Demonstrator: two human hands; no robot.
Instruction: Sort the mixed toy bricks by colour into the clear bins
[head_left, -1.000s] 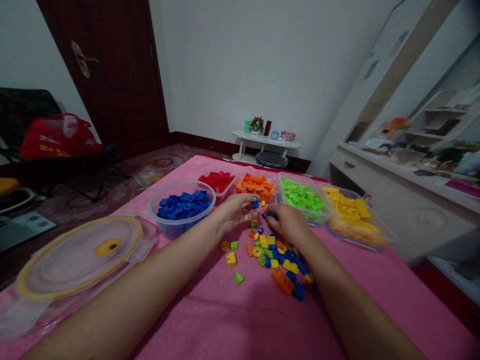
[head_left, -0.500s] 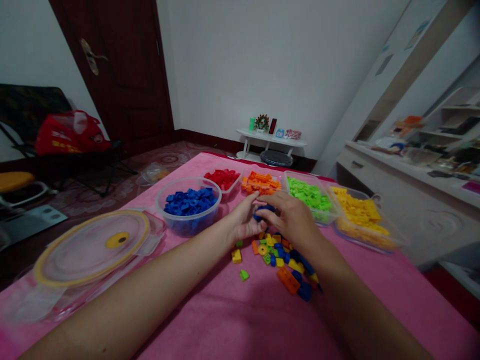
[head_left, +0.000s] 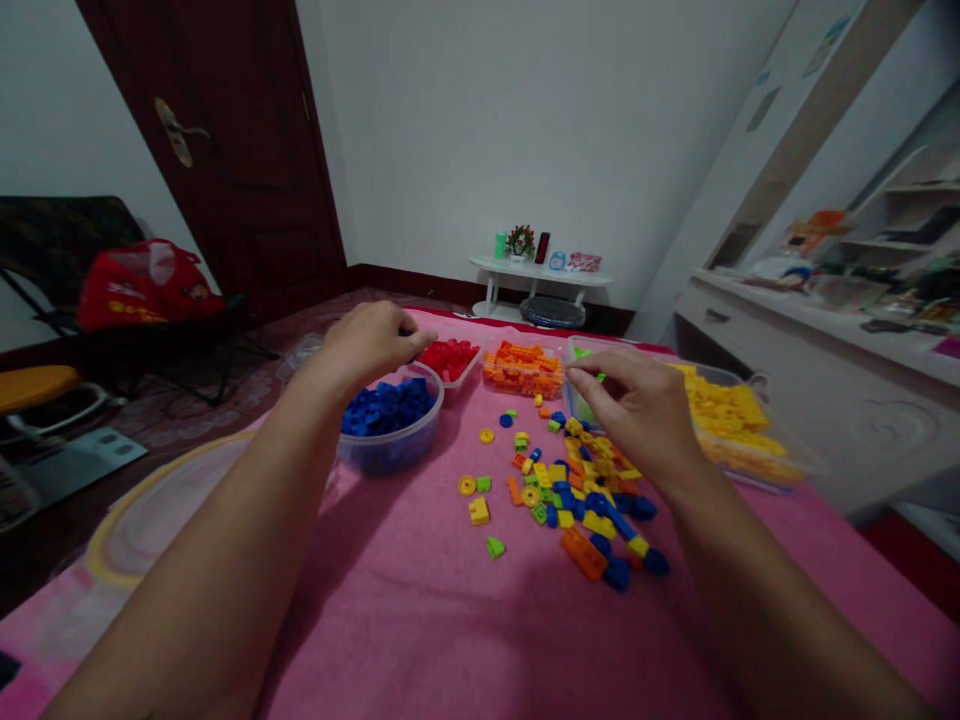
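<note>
My left hand (head_left: 373, 340) is over the round tub of blue bricks (head_left: 390, 408), its fingers curled, with a small dark blue brick (head_left: 408, 328) partly showing at the fingertips. On the other side, my right hand (head_left: 637, 395) hangs over the clear container of green bricks (head_left: 574, 400), hiding most of it. A green brick (head_left: 601, 377) shows between its thumb and forefinger. Below that hand, a loose pile of yellow, blue, orange and green bricks (head_left: 570, 485) spreads over the pink cloth (head_left: 420, 600).
Clear boxes of red bricks (head_left: 450, 360), orange bricks (head_left: 523, 370) and yellow bricks (head_left: 727, 415) stand along the far side. A clear lid with a yellow ring (head_left: 161, 500) lies at the left. Behind the table is a low white stand (head_left: 540, 270).
My hands have moved apart from over the pile, the left to the blue tub and the right to the green container. More of the loose bricks now shows.
</note>
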